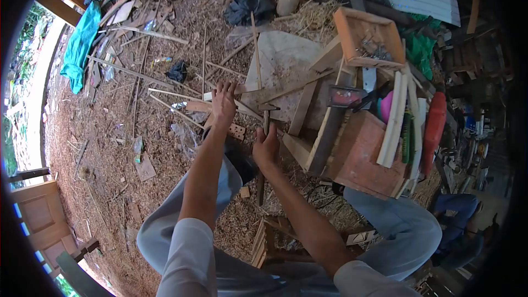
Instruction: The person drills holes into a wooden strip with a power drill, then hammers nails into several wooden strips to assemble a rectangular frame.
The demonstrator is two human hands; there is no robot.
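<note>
My right hand (267, 146) is wrapped round the handle of a hammer (269, 108), its metal head pointing up, away from me. Ahead and to the left, my left hand (223, 103) has its fingers bent over a short pale wooden strip (248, 87). The hammer head stays apart from that strip. Just below my left hand is a small block with holes (237, 131), near a brown wood piece (198, 106). Thin sticks lie on the ground around them.
At my right stands a wooden bench (363, 151) bearing a nail box (371, 38), wood strips, a green brush (406, 137) and a red object (435, 126). Shavings cover the ground. A pale board (286, 49) lies ahead; a person's leg (456, 203) shows at far right.
</note>
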